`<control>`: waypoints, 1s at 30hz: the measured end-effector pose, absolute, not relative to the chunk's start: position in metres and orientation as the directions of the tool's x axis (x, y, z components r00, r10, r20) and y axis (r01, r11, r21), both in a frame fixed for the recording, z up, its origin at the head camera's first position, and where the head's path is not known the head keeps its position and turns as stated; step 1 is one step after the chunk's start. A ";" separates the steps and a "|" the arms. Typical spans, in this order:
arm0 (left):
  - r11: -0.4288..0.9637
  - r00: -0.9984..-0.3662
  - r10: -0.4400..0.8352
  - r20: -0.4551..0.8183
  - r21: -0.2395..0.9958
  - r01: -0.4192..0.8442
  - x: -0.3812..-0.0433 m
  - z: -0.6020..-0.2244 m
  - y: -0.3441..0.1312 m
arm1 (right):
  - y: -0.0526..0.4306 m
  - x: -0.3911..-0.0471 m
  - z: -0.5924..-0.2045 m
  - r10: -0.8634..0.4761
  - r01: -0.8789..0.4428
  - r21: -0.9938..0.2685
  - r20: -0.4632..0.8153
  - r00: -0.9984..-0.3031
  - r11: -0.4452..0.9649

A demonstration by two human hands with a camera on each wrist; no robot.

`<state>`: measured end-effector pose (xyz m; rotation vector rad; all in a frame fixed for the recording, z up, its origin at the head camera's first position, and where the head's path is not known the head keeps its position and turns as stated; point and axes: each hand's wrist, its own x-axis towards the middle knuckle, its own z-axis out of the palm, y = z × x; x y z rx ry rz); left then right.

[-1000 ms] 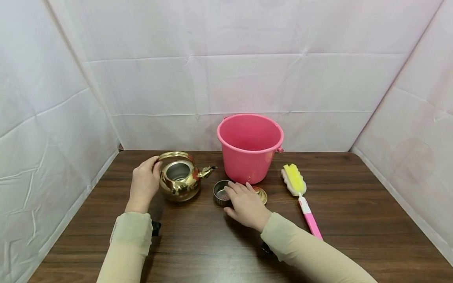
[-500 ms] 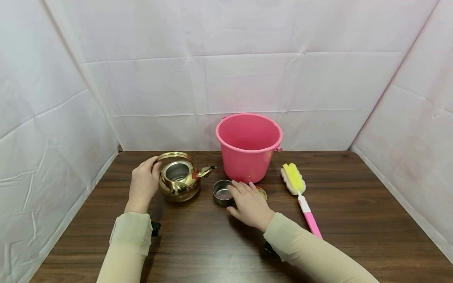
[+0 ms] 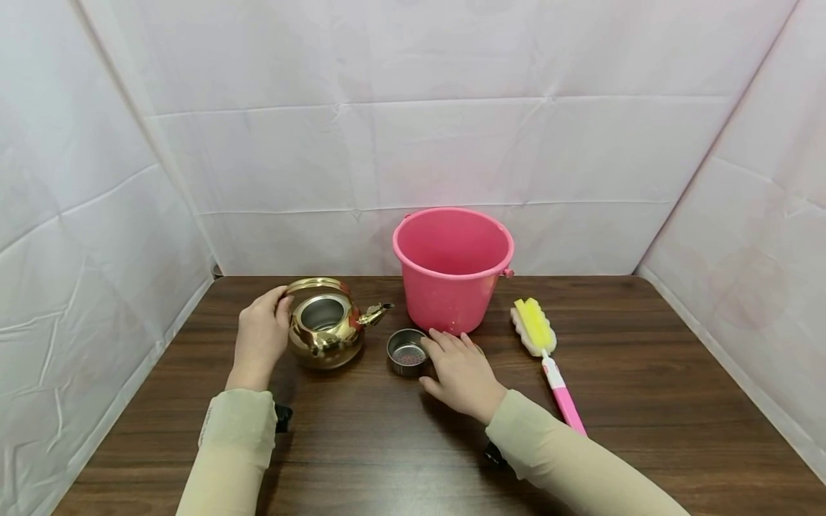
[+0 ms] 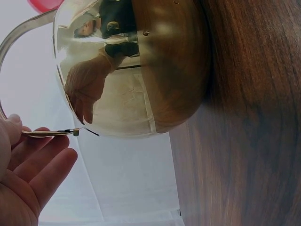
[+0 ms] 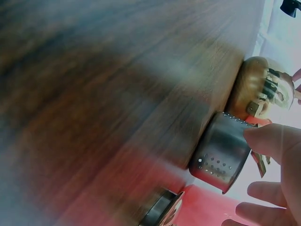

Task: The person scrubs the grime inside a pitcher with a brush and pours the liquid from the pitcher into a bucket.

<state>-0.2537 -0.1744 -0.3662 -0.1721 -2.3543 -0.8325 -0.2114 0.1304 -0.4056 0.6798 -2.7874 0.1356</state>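
My left hand [image 3: 261,333] pinches the arched handle [image 4: 24,27] of a shiny gold teapot [image 3: 325,351]. The teapot stands upright on the table without its lid, spout to the right. To its right sits a round metal strainer [image 3: 405,368], open side up, with small holes in its bottom and wall. My right hand [image 3: 461,376] hovers just right of the strainer, fingers spread and relaxed; in the right wrist view the thumb [image 5: 263,139] overlaps the strainer's rim. The gold lid [image 5: 162,208] lies on the table, mostly hidden by that hand in the head view.
A pink bucket [image 3: 452,304] stands behind the strainer. To the right lies a sponge brush [image 3: 535,330] with yellow and white foam and a pink handle [image 3: 568,410]. White cloth walls [image 3: 452,150] border the dark wooden table [image 3: 361,451] at the back and sides.
My right hand has shifted slightly right, uncovering more of the strainer and covering more of the lid. The left hand and teapot have stayed put.
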 end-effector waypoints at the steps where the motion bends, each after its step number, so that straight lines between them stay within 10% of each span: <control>1: 0.791 -0.793 -0.081 0.604 0.522 0.317 -0.254 -0.366 -0.174 | 0.131 -0.211 -0.405 -0.438 -0.463 -0.028 0.278 -0.855 0.886; 30: 0.795 -0.774 -0.068 0.629 0.503 0.339 -0.256 -0.368 -0.176 | 0.147 -0.207 -0.404 -0.391 -0.427 -0.081 0.281 -0.877 0.901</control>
